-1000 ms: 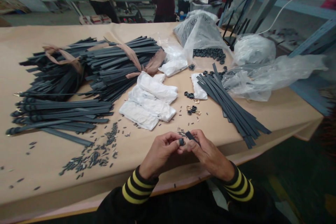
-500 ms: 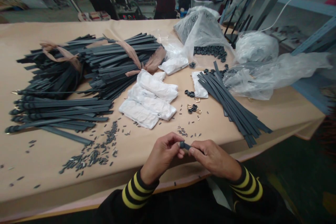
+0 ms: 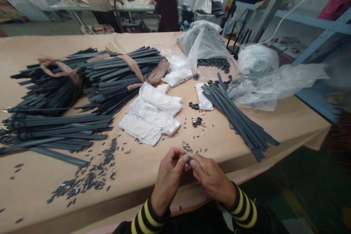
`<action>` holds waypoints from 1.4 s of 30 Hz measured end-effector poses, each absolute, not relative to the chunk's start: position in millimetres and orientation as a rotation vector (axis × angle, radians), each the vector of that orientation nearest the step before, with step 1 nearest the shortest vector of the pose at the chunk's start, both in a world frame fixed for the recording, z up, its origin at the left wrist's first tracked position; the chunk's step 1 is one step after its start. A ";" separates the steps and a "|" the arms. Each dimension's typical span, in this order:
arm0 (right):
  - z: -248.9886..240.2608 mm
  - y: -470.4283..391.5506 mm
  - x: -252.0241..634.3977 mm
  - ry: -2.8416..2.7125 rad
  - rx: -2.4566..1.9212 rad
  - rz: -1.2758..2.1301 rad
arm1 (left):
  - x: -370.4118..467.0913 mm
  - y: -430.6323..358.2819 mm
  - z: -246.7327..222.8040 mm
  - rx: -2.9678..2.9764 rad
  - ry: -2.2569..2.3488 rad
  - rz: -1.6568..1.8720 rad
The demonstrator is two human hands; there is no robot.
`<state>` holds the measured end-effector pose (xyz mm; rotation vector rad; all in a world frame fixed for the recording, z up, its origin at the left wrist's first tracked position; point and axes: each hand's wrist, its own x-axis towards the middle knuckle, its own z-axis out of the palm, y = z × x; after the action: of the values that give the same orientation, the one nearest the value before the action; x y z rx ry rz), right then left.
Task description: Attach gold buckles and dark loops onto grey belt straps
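Close together at the table's front edge, my left hand (image 3: pixel 170 175) and my right hand (image 3: pixel 210 175) both pinch a dark grey strap piece (image 3: pixel 189 159). Only a short bit of it shows between the fingertips; the rest is hidden by my hands. Just beyond my fingers lie small dark pieces (image 3: pixel 187 147). Further back are gold buckles and dark loops (image 3: pixel 197 121). Loose dark straps (image 3: pixel 238 117) fan out to the right, and white wrapped packets (image 3: pixel 153 113) lie left of centre.
Tied bundles of dark straps (image 3: pixel 120 73) and finished-looking straps (image 3: pixel 57 128) cover the left. Many small pieces (image 3: pixel 90 179) are scattered at front left. Plastic bags (image 3: pixel 204 40) stand at the back right. Two people work behind the table (image 3: pixel 22 175).
My right hand has moved in against my left, and less of the strap piece shows between them. The camera view has tilted up and shifted slightly right.
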<state>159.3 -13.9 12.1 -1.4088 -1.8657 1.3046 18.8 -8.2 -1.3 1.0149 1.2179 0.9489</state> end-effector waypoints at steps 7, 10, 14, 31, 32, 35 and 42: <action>8.3 -8.5 152.2 -1.732 -1.433 1.325 | 21.1 -5.1 -1.6 0.943 0.956 0.692; 10.4 -3.8 160.3 -1.767 -1.418 1.295 | 19.1 3.2 4.8 0.864 0.971 0.731; 12.3 5.7 183.7 -1.665 -1.367 1.371 | 23.9 25.7 13.1 1.022 1.031 0.745; -8.1 30.1 225.4 -0.869 -1.302 1.370 | 86.1 119.8 15.9 2.819 1.076 0.040; -7.9 30.4 225.3 -0.860 -1.309 1.379 | 83.8 120.4 16.9 2.719 1.074 0.150; -6.6 29.0 221.9 -0.885 -1.326 1.388 | 73.2 113.3 23.6 2.152 1.054 0.437; -0.6 18.5 192.6 -1.143 -1.267 1.283 | 42.0 58.5 33.6 1.081 0.952 0.578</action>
<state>192.6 18.5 -0.6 -1.2668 -1.1429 1.2829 42.0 58.5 33.6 1.0806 0.9521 0.5784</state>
